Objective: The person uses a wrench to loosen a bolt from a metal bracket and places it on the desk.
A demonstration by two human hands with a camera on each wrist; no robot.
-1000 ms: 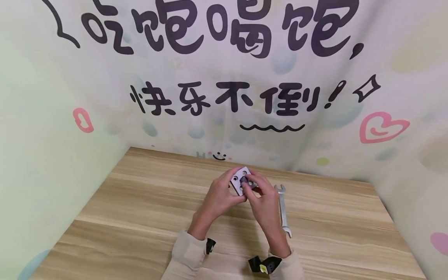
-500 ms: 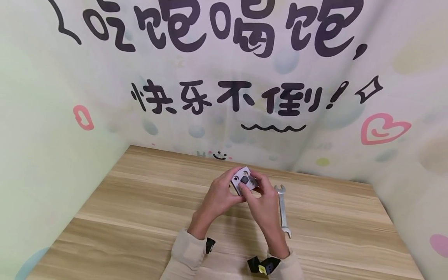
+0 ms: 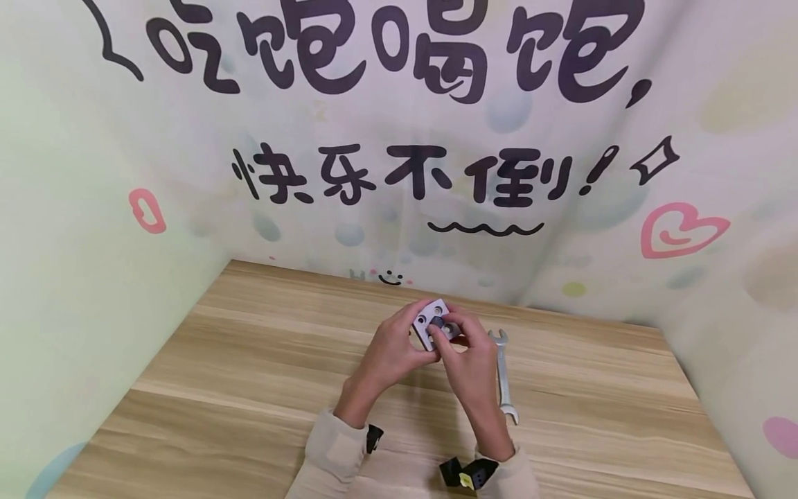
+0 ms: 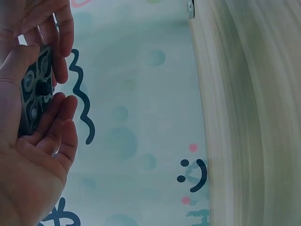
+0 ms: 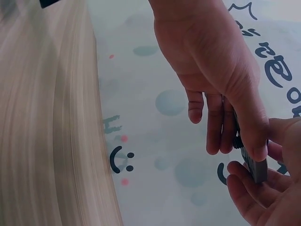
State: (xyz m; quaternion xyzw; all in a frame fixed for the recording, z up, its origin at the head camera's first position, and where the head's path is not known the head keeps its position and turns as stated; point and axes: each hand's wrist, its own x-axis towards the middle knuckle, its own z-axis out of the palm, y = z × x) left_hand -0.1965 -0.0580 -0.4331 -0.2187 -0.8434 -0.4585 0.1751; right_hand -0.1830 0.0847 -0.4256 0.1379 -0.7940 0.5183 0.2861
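**Two hands working a small dark part on a holed metal block, held above a wooden table**

Head view: a person's L hand (image 3: pixel 394 341) & R hand (image 3: pixel 467 350) meet over a light wood-grain tabletop (image 3: pixel 249 374), roughly centre frame. Between them is a small square grey metal block with round holes in its face (image 3: pixel 430 321), lifted off the table & tilted up toward the camera, likely so the holed face stays easy to see.

L hand: fingers curled round the block's left & lower edges, thumb on the near edge. It acts as the clamp, prob. to keep the block steady. L wrist view shows the block (image 4: pixel 35 92) edge-on in the cupped palm, fingers wrapped behind it.

R hand: thumb & fingertips closed in a pinch on a small dark round part (image 3: pixel 438 324) sitting at one hole in the block's face. R wrist view shows the thumb pressed on the block's face; the part itself is mostly hidden there. Can't tell if it's a bolt or a nut.

A silver open-ended spanner (image 3: pixel 503 378) lies flat on the table just right of the R hand, untouched, within easy reach.

Behind: a pale backdrop with big black Chinese lettering (image 3: pixel 399 173), pink hearts, a smiley
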